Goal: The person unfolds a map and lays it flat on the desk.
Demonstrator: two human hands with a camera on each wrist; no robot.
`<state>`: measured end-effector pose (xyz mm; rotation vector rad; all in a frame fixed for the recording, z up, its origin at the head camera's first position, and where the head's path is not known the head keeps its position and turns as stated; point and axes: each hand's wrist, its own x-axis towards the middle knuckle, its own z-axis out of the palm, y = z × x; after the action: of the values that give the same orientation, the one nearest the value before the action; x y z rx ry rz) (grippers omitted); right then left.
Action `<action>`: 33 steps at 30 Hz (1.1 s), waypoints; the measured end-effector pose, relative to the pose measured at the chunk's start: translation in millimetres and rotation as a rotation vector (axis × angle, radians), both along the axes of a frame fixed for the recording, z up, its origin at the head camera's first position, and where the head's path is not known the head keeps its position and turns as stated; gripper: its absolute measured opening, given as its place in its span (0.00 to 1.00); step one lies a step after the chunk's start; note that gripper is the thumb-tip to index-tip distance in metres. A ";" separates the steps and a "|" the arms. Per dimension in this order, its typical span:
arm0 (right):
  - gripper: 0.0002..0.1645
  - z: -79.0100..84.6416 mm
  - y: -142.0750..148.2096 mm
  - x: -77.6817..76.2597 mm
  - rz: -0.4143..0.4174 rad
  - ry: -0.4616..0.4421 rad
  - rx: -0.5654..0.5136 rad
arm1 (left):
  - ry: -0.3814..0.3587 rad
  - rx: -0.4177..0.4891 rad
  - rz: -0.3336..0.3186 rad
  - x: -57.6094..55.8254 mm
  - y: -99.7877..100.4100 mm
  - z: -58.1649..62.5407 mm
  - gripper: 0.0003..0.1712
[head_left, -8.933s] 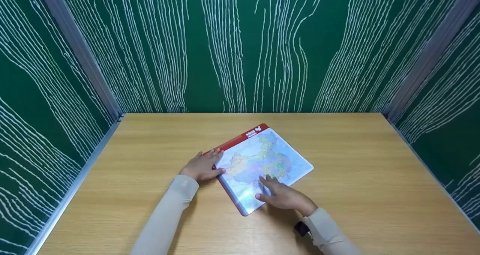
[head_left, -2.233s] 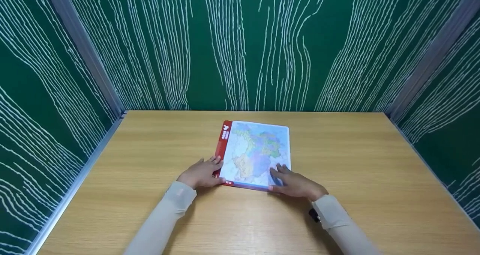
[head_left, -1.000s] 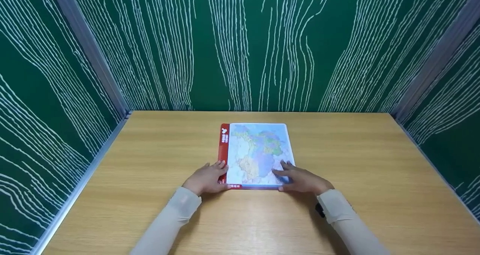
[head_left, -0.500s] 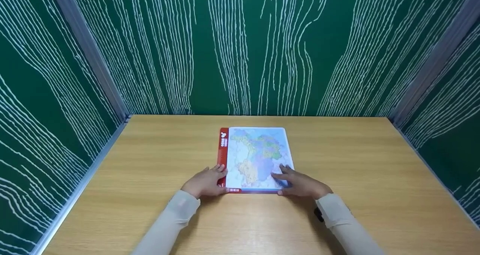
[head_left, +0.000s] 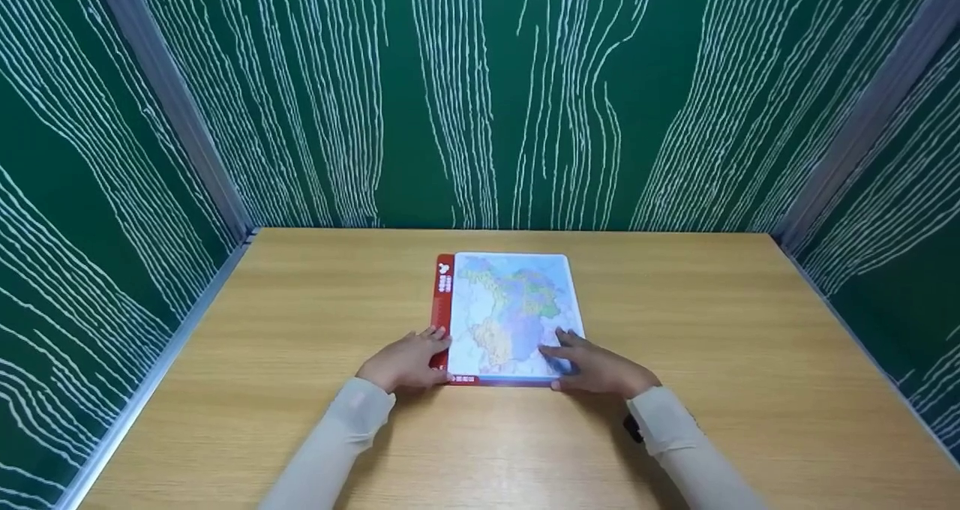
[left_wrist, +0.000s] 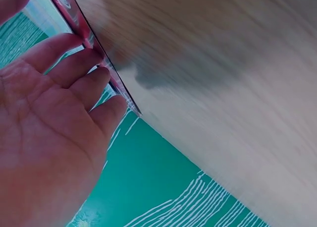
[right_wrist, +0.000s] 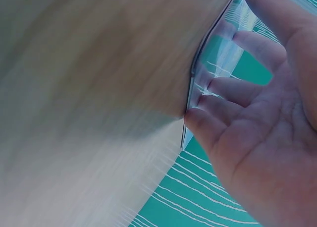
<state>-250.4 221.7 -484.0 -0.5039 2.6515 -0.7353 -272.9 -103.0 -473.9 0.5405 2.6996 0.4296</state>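
Observation:
A flat, glossy map board (head_left: 517, 315) with a red border strip lies on the wooden table, its sides roughly square to the table edge. My left hand (head_left: 405, 361) rests on its red left side near the lower corner, fingers spread and relaxed. Opposite, my right hand (head_left: 600, 366) touches the lower right corner, with the thumb at the near edge. In the left wrist view, the fingertips (left_wrist: 101, 71) of my left hand meet the red strip. The right wrist view shows the fingertips (right_wrist: 210, 90) of my right hand against the glossy surface, which mirrors them.
The wooden table (head_left: 697, 307) extends around the board on all sides. Green panels (head_left: 517, 97) with white wavy lines stand at the back and both sides, with grey posts (head_left: 172, 112) at the corners. A small dark object (head_left: 634, 427) sits at the right wrist.
The map board lay diagonally in the oldest frame; it has since been turned counterclockwise until square, both hands on it. Over the last second, board and hands barely move.

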 end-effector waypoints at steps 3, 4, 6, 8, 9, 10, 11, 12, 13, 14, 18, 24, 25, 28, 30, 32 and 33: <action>0.37 -0.3 -1.2 -1.2 0.024 0.028 -0.009 | 0.005 0.044 0.004 -1.6 -1.9 -0.4 0.40; 0.37 0.2 -1.0 -1.8 0.029 0.036 -0.017 | 0.002 0.068 0.009 -2.7 -1.7 0.1 0.39; 0.37 0.9 -1.2 -3.3 0.041 0.047 -0.031 | -0.009 0.113 0.024 -4.1 -2.2 0.6 0.38; 0.36 1.8 -2.9 -4.1 0.022 0.029 -0.041 | -0.029 0.159 0.047 -4.4 -3.9 1.9 0.37; 0.35 1.9 -3.6 -4.7 0.017 0.022 -0.046 | -0.039 0.184 0.056 -4.5 -4.9 2.3 0.37; 0.35 2.3 -4.3 -5.0 0.016 0.018 -0.053 | -0.051 0.209 0.063 -4.5 -6.0 2.4 0.36; 0.35 2.7 -4.8 -5.3 0.019 0.019 -0.061 | -0.058 0.232 0.066 -4.7 -7.0 2.4 0.36; 0.35 2.9 -5.2 -5.8 0.021 0.023 -0.072 | -0.066 0.254 0.075 -4.6 -7.7 2.8 0.36; 0.35 3.2 -5.3 -6.0 0.018 0.027 -0.085 | -0.080 0.280 0.091 -5.0 -8.2 2.7 0.36; 0.35 3.3 -5.0 -6.5 0.016 0.033 -0.104 | -0.090 0.312 0.108 -5.7 -8.2 2.2 0.36; 0.35 3.7 -2.7 -7.9 -0.035 0.054 -0.221 | -0.110 0.446 0.174 -10.1 -6.5 -0.4 0.37; 0.34 3.4 4.4 -12.2 -0.242 0.003 -0.368 | -0.070 0.642 0.288 -19.4 -4.9 -5.7 0.35; 0.35 3.9 5.8 -13.8 -0.283 -0.016 -0.396 | -0.065 0.675 0.312 -21.4 -5.0 -6.8 0.35; 0.36 5.8 10.5 -19.6 -0.392 -0.068 -0.483 | -0.053 0.758 0.409 -28.4 -5.8 -9.0 0.33; 0.36 7.0 13.4 -23.6 -0.449 -0.093 -0.561 | -0.064 0.802 0.480 -32.1 -6.6 -9.8 0.33; 0.36 7.4 16.6 -27.1 -0.476 -0.103 -0.645 | -0.083 0.848 0.541 -35.4 -7.4 -10.0 0.33; 0.36 7.2 18.5 -28.4 -0.488 -0.104 -0.686 | -0.097 0.870 0.568 -36.7 -7.6 -9.8 0.33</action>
<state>-278.8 240.2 -476.8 0.0460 2.3833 -1.7810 -309.6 -110.6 -483.7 -0.0801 2.4192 1.7513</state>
